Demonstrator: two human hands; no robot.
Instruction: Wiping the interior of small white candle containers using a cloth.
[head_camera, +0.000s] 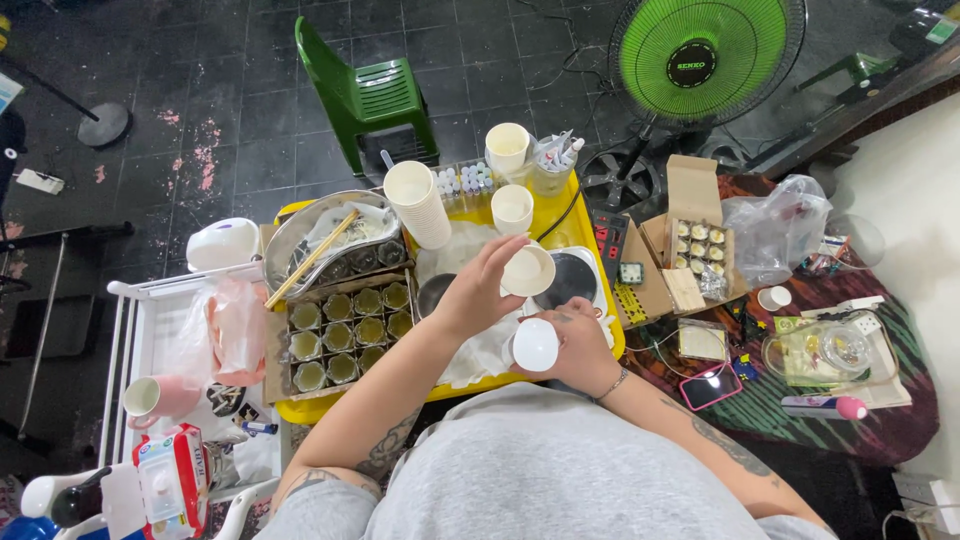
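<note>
- Head view, looking straight down over a grey shirt at two bare, tattooed arms working above a yellow tray (590, 205) in the middle of the frame.
- The left hand (480, 290) reaches in from the lower left; its fingers (515, 250) are clamped on the rim of a small white paper cup (530, 272), held upright just above the tray, open mouth up.
- The right hand (570, 345), a thin bracelet at its wrist, sits just below and beside it; its fingers are closed round a second white cup (535, 345), tipped so that its round base faces the camera; the two cups are near each other but apart.
- Under the hands a white cloth (470, 350) lies on the tray, with a small black hotplate (570, 280) just right of the upright cup.
- Left of centre, a cardboard box (345, 335) holds rows of small filled glass pots; above it a metal tray (320, 235) carries a pair of wooden chopsticks (310, 258).
- Toward the upper middle stands a tall stack of paper cups (418, 203), with two single cups (510, 180) beside it.
- Upper right of the frame: a green floor fan (700, 55); upper centre: a green plastic chair (365, 95) on the dark tiled floor.
- Right of the tray, an open carton (695, 240) of little pots, a clear plastic bag (780, 230) and a phone (710, 387) lie on a patterned cloth.
- Lower left, a pink mug (160, 397) rests on a white rack.
</note>
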